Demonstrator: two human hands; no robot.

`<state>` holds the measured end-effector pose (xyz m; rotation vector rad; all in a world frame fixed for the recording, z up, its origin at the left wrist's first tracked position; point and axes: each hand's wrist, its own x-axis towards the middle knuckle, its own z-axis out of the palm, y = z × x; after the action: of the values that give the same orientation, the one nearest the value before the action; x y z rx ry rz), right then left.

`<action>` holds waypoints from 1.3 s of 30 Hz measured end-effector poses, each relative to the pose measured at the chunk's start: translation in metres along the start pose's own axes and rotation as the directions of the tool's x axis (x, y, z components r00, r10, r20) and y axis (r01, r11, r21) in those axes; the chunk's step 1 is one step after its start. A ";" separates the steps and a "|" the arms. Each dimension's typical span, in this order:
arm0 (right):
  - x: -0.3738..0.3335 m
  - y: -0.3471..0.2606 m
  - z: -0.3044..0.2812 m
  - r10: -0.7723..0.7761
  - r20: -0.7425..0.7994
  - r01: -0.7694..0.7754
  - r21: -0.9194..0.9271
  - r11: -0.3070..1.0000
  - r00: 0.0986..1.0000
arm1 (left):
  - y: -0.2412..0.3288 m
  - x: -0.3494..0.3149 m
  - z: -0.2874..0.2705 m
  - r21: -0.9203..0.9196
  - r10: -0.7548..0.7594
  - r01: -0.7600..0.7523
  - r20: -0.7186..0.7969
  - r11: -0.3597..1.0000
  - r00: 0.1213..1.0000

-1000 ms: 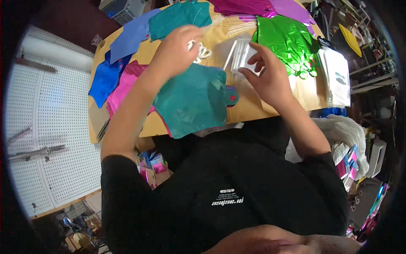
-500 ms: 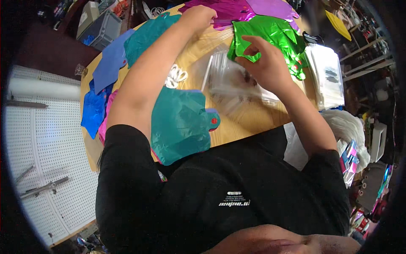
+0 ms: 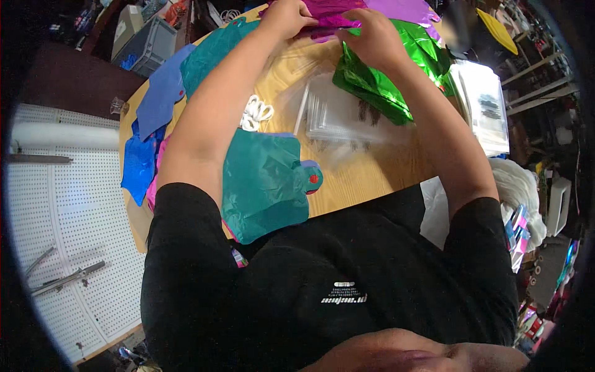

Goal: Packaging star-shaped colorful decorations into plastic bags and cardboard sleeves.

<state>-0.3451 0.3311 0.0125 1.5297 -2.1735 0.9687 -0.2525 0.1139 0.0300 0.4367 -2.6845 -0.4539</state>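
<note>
At the far edge of the table my left hand [image 3: 289, 20] is closed at the near edge of a stack of magenta foil balloons [image 3: 331, 20], lying flat. Facing it, my right hand [image 3: 375, 42] reaches over flat green foil balloons [image 3: 365, 84], thumb and forefinger apart beside the magenta foil's edge. Some of its fingers are hidden. Below the hands lies a stack of clear plastic bags [image 3: 334, 111]. A flat teal foil balloon [image 3: 263, 180] with a red-dotted tab lies nearest my body.
White cord [image 3: 256, 114] lies coiled mid-table. More flat balloons, teal [image 3: 217, 56], periwinkle [image 3: 160, 93] and blue [image 3: 137, 164], line the left edge. A white packet stack [image 3: 483, 105] is at the right edge. A grey crate [image 3: 152, 46] stands beyond the table's left.
My right hand has moved up and left, toward the magenta foil and my left hand. The green foil has shifted, its near corner now over the bags. My left hand moved slightly left.
</note>
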 end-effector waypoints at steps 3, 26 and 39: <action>0.014 0.019 0.023 -0.237 -0.170 0.229 -0.068 0.971 0.956 | -0.012 0.002 0.003 -0.127 -0.094 0.085 -0.060 0.988 0.994; 0.036 0.055 0.065 -0.190 0.249 0.190 0.024 0.981 0.950 | -0.135 0.013 -0.194 -0.396 -0.302 0.013 -0.680 0.918 0.668; -0.031 -0.152 -0.063 0.166 0.732 -0.744 0.669 0.009 0.660 | 0.048 -0.293 -0.142 0.645 0.642 -0.399 -0.189 0.652 0.743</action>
<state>-0.2022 0.3654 0.0924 1.3639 -2.5592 3.0784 0.0524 0.2262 0.0800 -0.1372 -2.3141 0.5856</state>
